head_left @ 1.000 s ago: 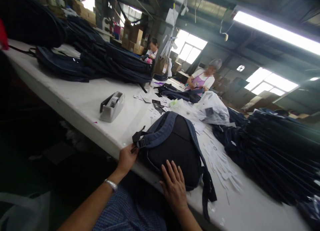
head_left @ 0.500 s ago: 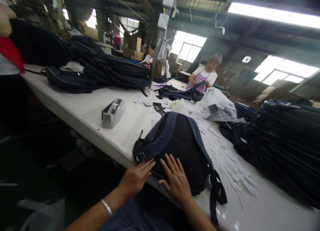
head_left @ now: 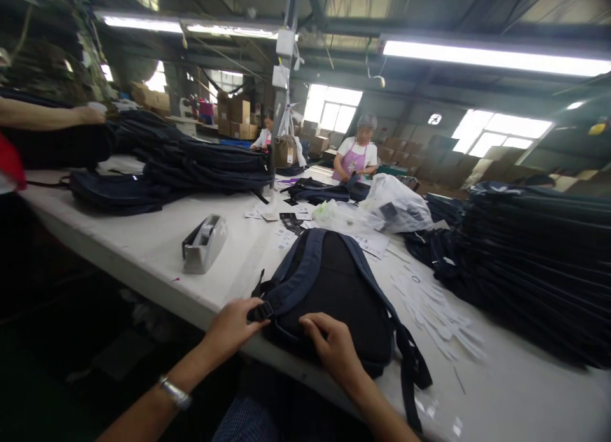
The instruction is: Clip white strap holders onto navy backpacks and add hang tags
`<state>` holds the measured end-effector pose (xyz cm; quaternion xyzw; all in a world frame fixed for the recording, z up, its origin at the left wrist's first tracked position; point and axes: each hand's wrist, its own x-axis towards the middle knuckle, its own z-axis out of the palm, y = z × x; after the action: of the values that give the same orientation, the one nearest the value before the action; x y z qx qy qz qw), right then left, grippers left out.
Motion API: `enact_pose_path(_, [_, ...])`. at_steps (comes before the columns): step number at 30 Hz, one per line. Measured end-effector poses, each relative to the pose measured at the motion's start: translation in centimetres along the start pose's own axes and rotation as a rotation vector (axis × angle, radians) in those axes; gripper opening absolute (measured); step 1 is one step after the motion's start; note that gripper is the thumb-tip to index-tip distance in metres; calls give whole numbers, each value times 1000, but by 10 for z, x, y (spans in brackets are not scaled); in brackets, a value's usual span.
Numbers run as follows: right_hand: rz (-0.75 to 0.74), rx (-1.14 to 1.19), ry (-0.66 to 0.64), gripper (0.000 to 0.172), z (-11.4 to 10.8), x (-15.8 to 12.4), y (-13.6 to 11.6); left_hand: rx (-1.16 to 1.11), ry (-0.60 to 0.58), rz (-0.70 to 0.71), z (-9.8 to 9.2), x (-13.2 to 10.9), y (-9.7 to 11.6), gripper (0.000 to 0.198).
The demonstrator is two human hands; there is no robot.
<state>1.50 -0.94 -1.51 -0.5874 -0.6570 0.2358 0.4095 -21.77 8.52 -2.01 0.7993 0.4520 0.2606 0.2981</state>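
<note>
A dark navy and black backpack (head_left: 344, 283) lies back side up on the white table, its two padded shoulder straps showing. My left hand (head_left: 233, 327) is at the lower left strap, thumb and fingers closed around the strap by its black buckle (head_left: 262, 311). Over the lower middle of the back panel is my right hand (head_left: 334, 343), its fingers curled in toward the thumb; nothing shows in them. The other strap's loose webbing (head_left: 413, 359) hangs off the bag's lower right side.
A tape dispenser (head_left: 204, 244) stands left of the bag. White paper strips (head_left: 429, 308) lie to the right, beside a tall stack of dark bags (head_left: 534, 270). Behind are tags, a plastic bag (head_left: 396, 203) and more backpacks (head_left: 205, 165). Co-workers stand around the table.
My left hand has shifted left from the bag's edge and closed at the strap buckle. My right hand, spread flat before, has curled its fingers. The view has tilted and turned a little.
</note>
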Motion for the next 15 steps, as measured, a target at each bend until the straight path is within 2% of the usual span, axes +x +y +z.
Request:
enact_pose_path(3, [166, 331, -82, 45, 1, 13, -14, -154, -38, 102, -26, 14, 31, 30])
enact_pose_path(7, [179, 821, -128, 61, -4, 40, -38, -371, -232, 277, -53, 37, 80, 31])
enact_pose_path(8, [191, 909, -96, 61, -6, 49, -44, -349, -214, 313, -55, 43, 88, 31])
enact_pose_path(9, [217, 980, -40, 58, -9, 58, -51, -286, -138, 345, -55, 49, 94, 30])
enact_pose_path(12, [305, 1107, 192, 37, -22, 87, -69, -20, 169, 422, -50, 63, 102, 26])
enact_pose_path(13, [317, 1128, 241, 31, -27, 96, -74, 22, 218, 430, -48, 66, 103, 26])
enact_pose_path(15, [320, 1152, 275, 25, -34, 110, -83, -22, 231, 395, -45, 71, 104, 27])
